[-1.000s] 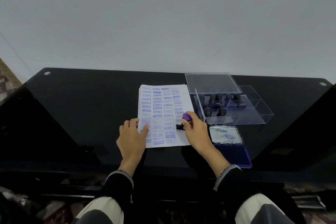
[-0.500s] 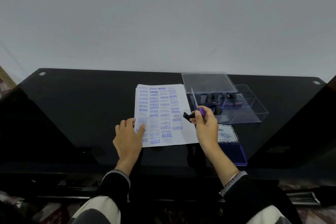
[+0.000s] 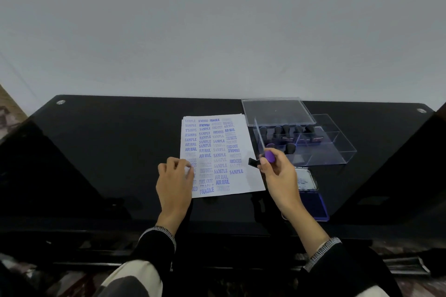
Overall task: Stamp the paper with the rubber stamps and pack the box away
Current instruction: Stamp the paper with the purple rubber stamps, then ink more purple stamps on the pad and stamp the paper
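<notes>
A white sheet of paper (image 3: 214, 142), covered with blue stamped words, lies on the black glass table (image 3: 108, 152). My left hand (image 3: 175, 184) rests on the sheet's lower left edge with its fingers curled. My right hand (image 3: 277, 176) grips a purple-handled rubber stamp (image 3: 264, 158) lifted above the paper's right edge, its black base pointing left. To the right stands a clear plastic box (image 3: 337, 149) with several black stamps (image 3: 286, 131) inside. Its clear lid (image 3: 275, 109) lies behind it. An open blue ink pad (image 3: 313, 196) sits under my right wrist.
A pale wall rises behind the table. The table's front edge runs just above my dark sleeves. Metal fixings (image 3: 60, 102) sit in the table's far corners. Patterned floor shows at the far left.
My right hand has lifted the purple stamp off the paper and carried it right, toward the box. A fresh SAMPLE print shows where it pressed. My left hand stays on the sheet.
</notes>
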`<state>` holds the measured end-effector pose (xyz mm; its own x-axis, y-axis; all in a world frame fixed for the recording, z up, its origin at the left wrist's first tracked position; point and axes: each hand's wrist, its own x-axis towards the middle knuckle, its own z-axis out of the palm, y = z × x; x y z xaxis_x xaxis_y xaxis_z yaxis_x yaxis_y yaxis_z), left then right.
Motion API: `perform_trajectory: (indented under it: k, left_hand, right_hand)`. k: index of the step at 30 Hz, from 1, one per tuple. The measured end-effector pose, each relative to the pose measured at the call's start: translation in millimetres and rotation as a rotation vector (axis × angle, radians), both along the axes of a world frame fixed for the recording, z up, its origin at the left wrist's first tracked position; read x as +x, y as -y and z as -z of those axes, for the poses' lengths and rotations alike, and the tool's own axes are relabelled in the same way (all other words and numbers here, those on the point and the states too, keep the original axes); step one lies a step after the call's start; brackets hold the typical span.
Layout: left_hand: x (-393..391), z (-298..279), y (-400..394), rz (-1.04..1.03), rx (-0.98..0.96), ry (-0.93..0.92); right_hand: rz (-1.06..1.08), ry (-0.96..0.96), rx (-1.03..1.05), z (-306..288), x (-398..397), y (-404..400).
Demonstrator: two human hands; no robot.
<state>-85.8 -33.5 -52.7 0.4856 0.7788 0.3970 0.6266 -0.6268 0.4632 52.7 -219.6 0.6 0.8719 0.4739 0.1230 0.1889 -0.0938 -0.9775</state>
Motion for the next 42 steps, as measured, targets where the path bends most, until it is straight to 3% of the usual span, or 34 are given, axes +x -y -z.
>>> perform_trajectory:
  k: [12, 18, 23, 34, 42]
  left_hand:
    - [6.5, -3.7, 15.5, -0.044, 0.026, -0.082]
    - [40.6, -5.1, 65.2, 0.165, -0.008, 0.005]
    - [60.5, -0.9, 78.9, 0.259, -0.050, 0.024]
    - [62.7, 6.7, 77.3, 0.238, -0.083, -0.017]
    - [65.4, 10.8, 75.9, 0.230, -0.058, 0.005]
  right_hand:
    - [0.004, 0.054, -0.020, -12.8, 12.8, 82.4]
    - [0.131, 0.049, -0.039, -5.5, 23.6, 102.9]
    - [0.147, 0.067, -0.036, -8.2, 35.0, 105.4]
    - [0.196, 0.146, -0.010, -22.1, 82.7, 62.5]
    - [0.017, 0.309, -0.467, -28.2, 107.8, 20.7]
